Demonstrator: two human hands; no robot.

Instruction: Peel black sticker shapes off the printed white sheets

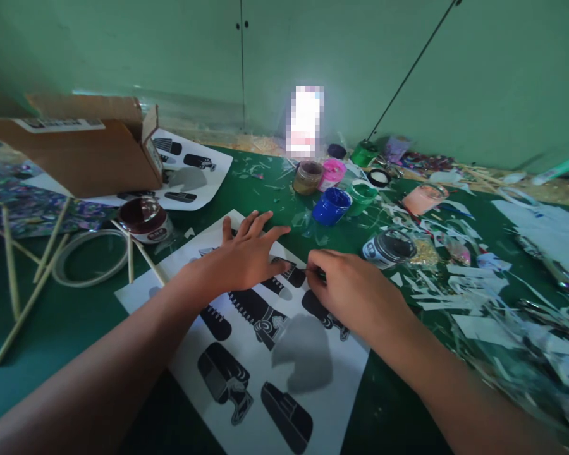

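Note:
A white sheet (294,392) printed with black and grey shapes lies at a slant in front of me. My left hand (246,256) rests on its upper part, open with fingers spread. Close by on the right, my right hand (346,281) is closed at the sheet's upper right edge, thumb and forefinger brought together. What they pinch, if anything, is hidden. Both hands cover some of the printed shapes. A grey shadow falls across the middle of the paper.
Paint jars, including a blue jar (332,206) and a black jar (389,248), stand beyond my right hand. Paper scraps (474,284) litter the right side. At left are a cardboard box (109,158), a dark red jar (145,220), a tape roll (61,272) and wooden sticks (28,309).

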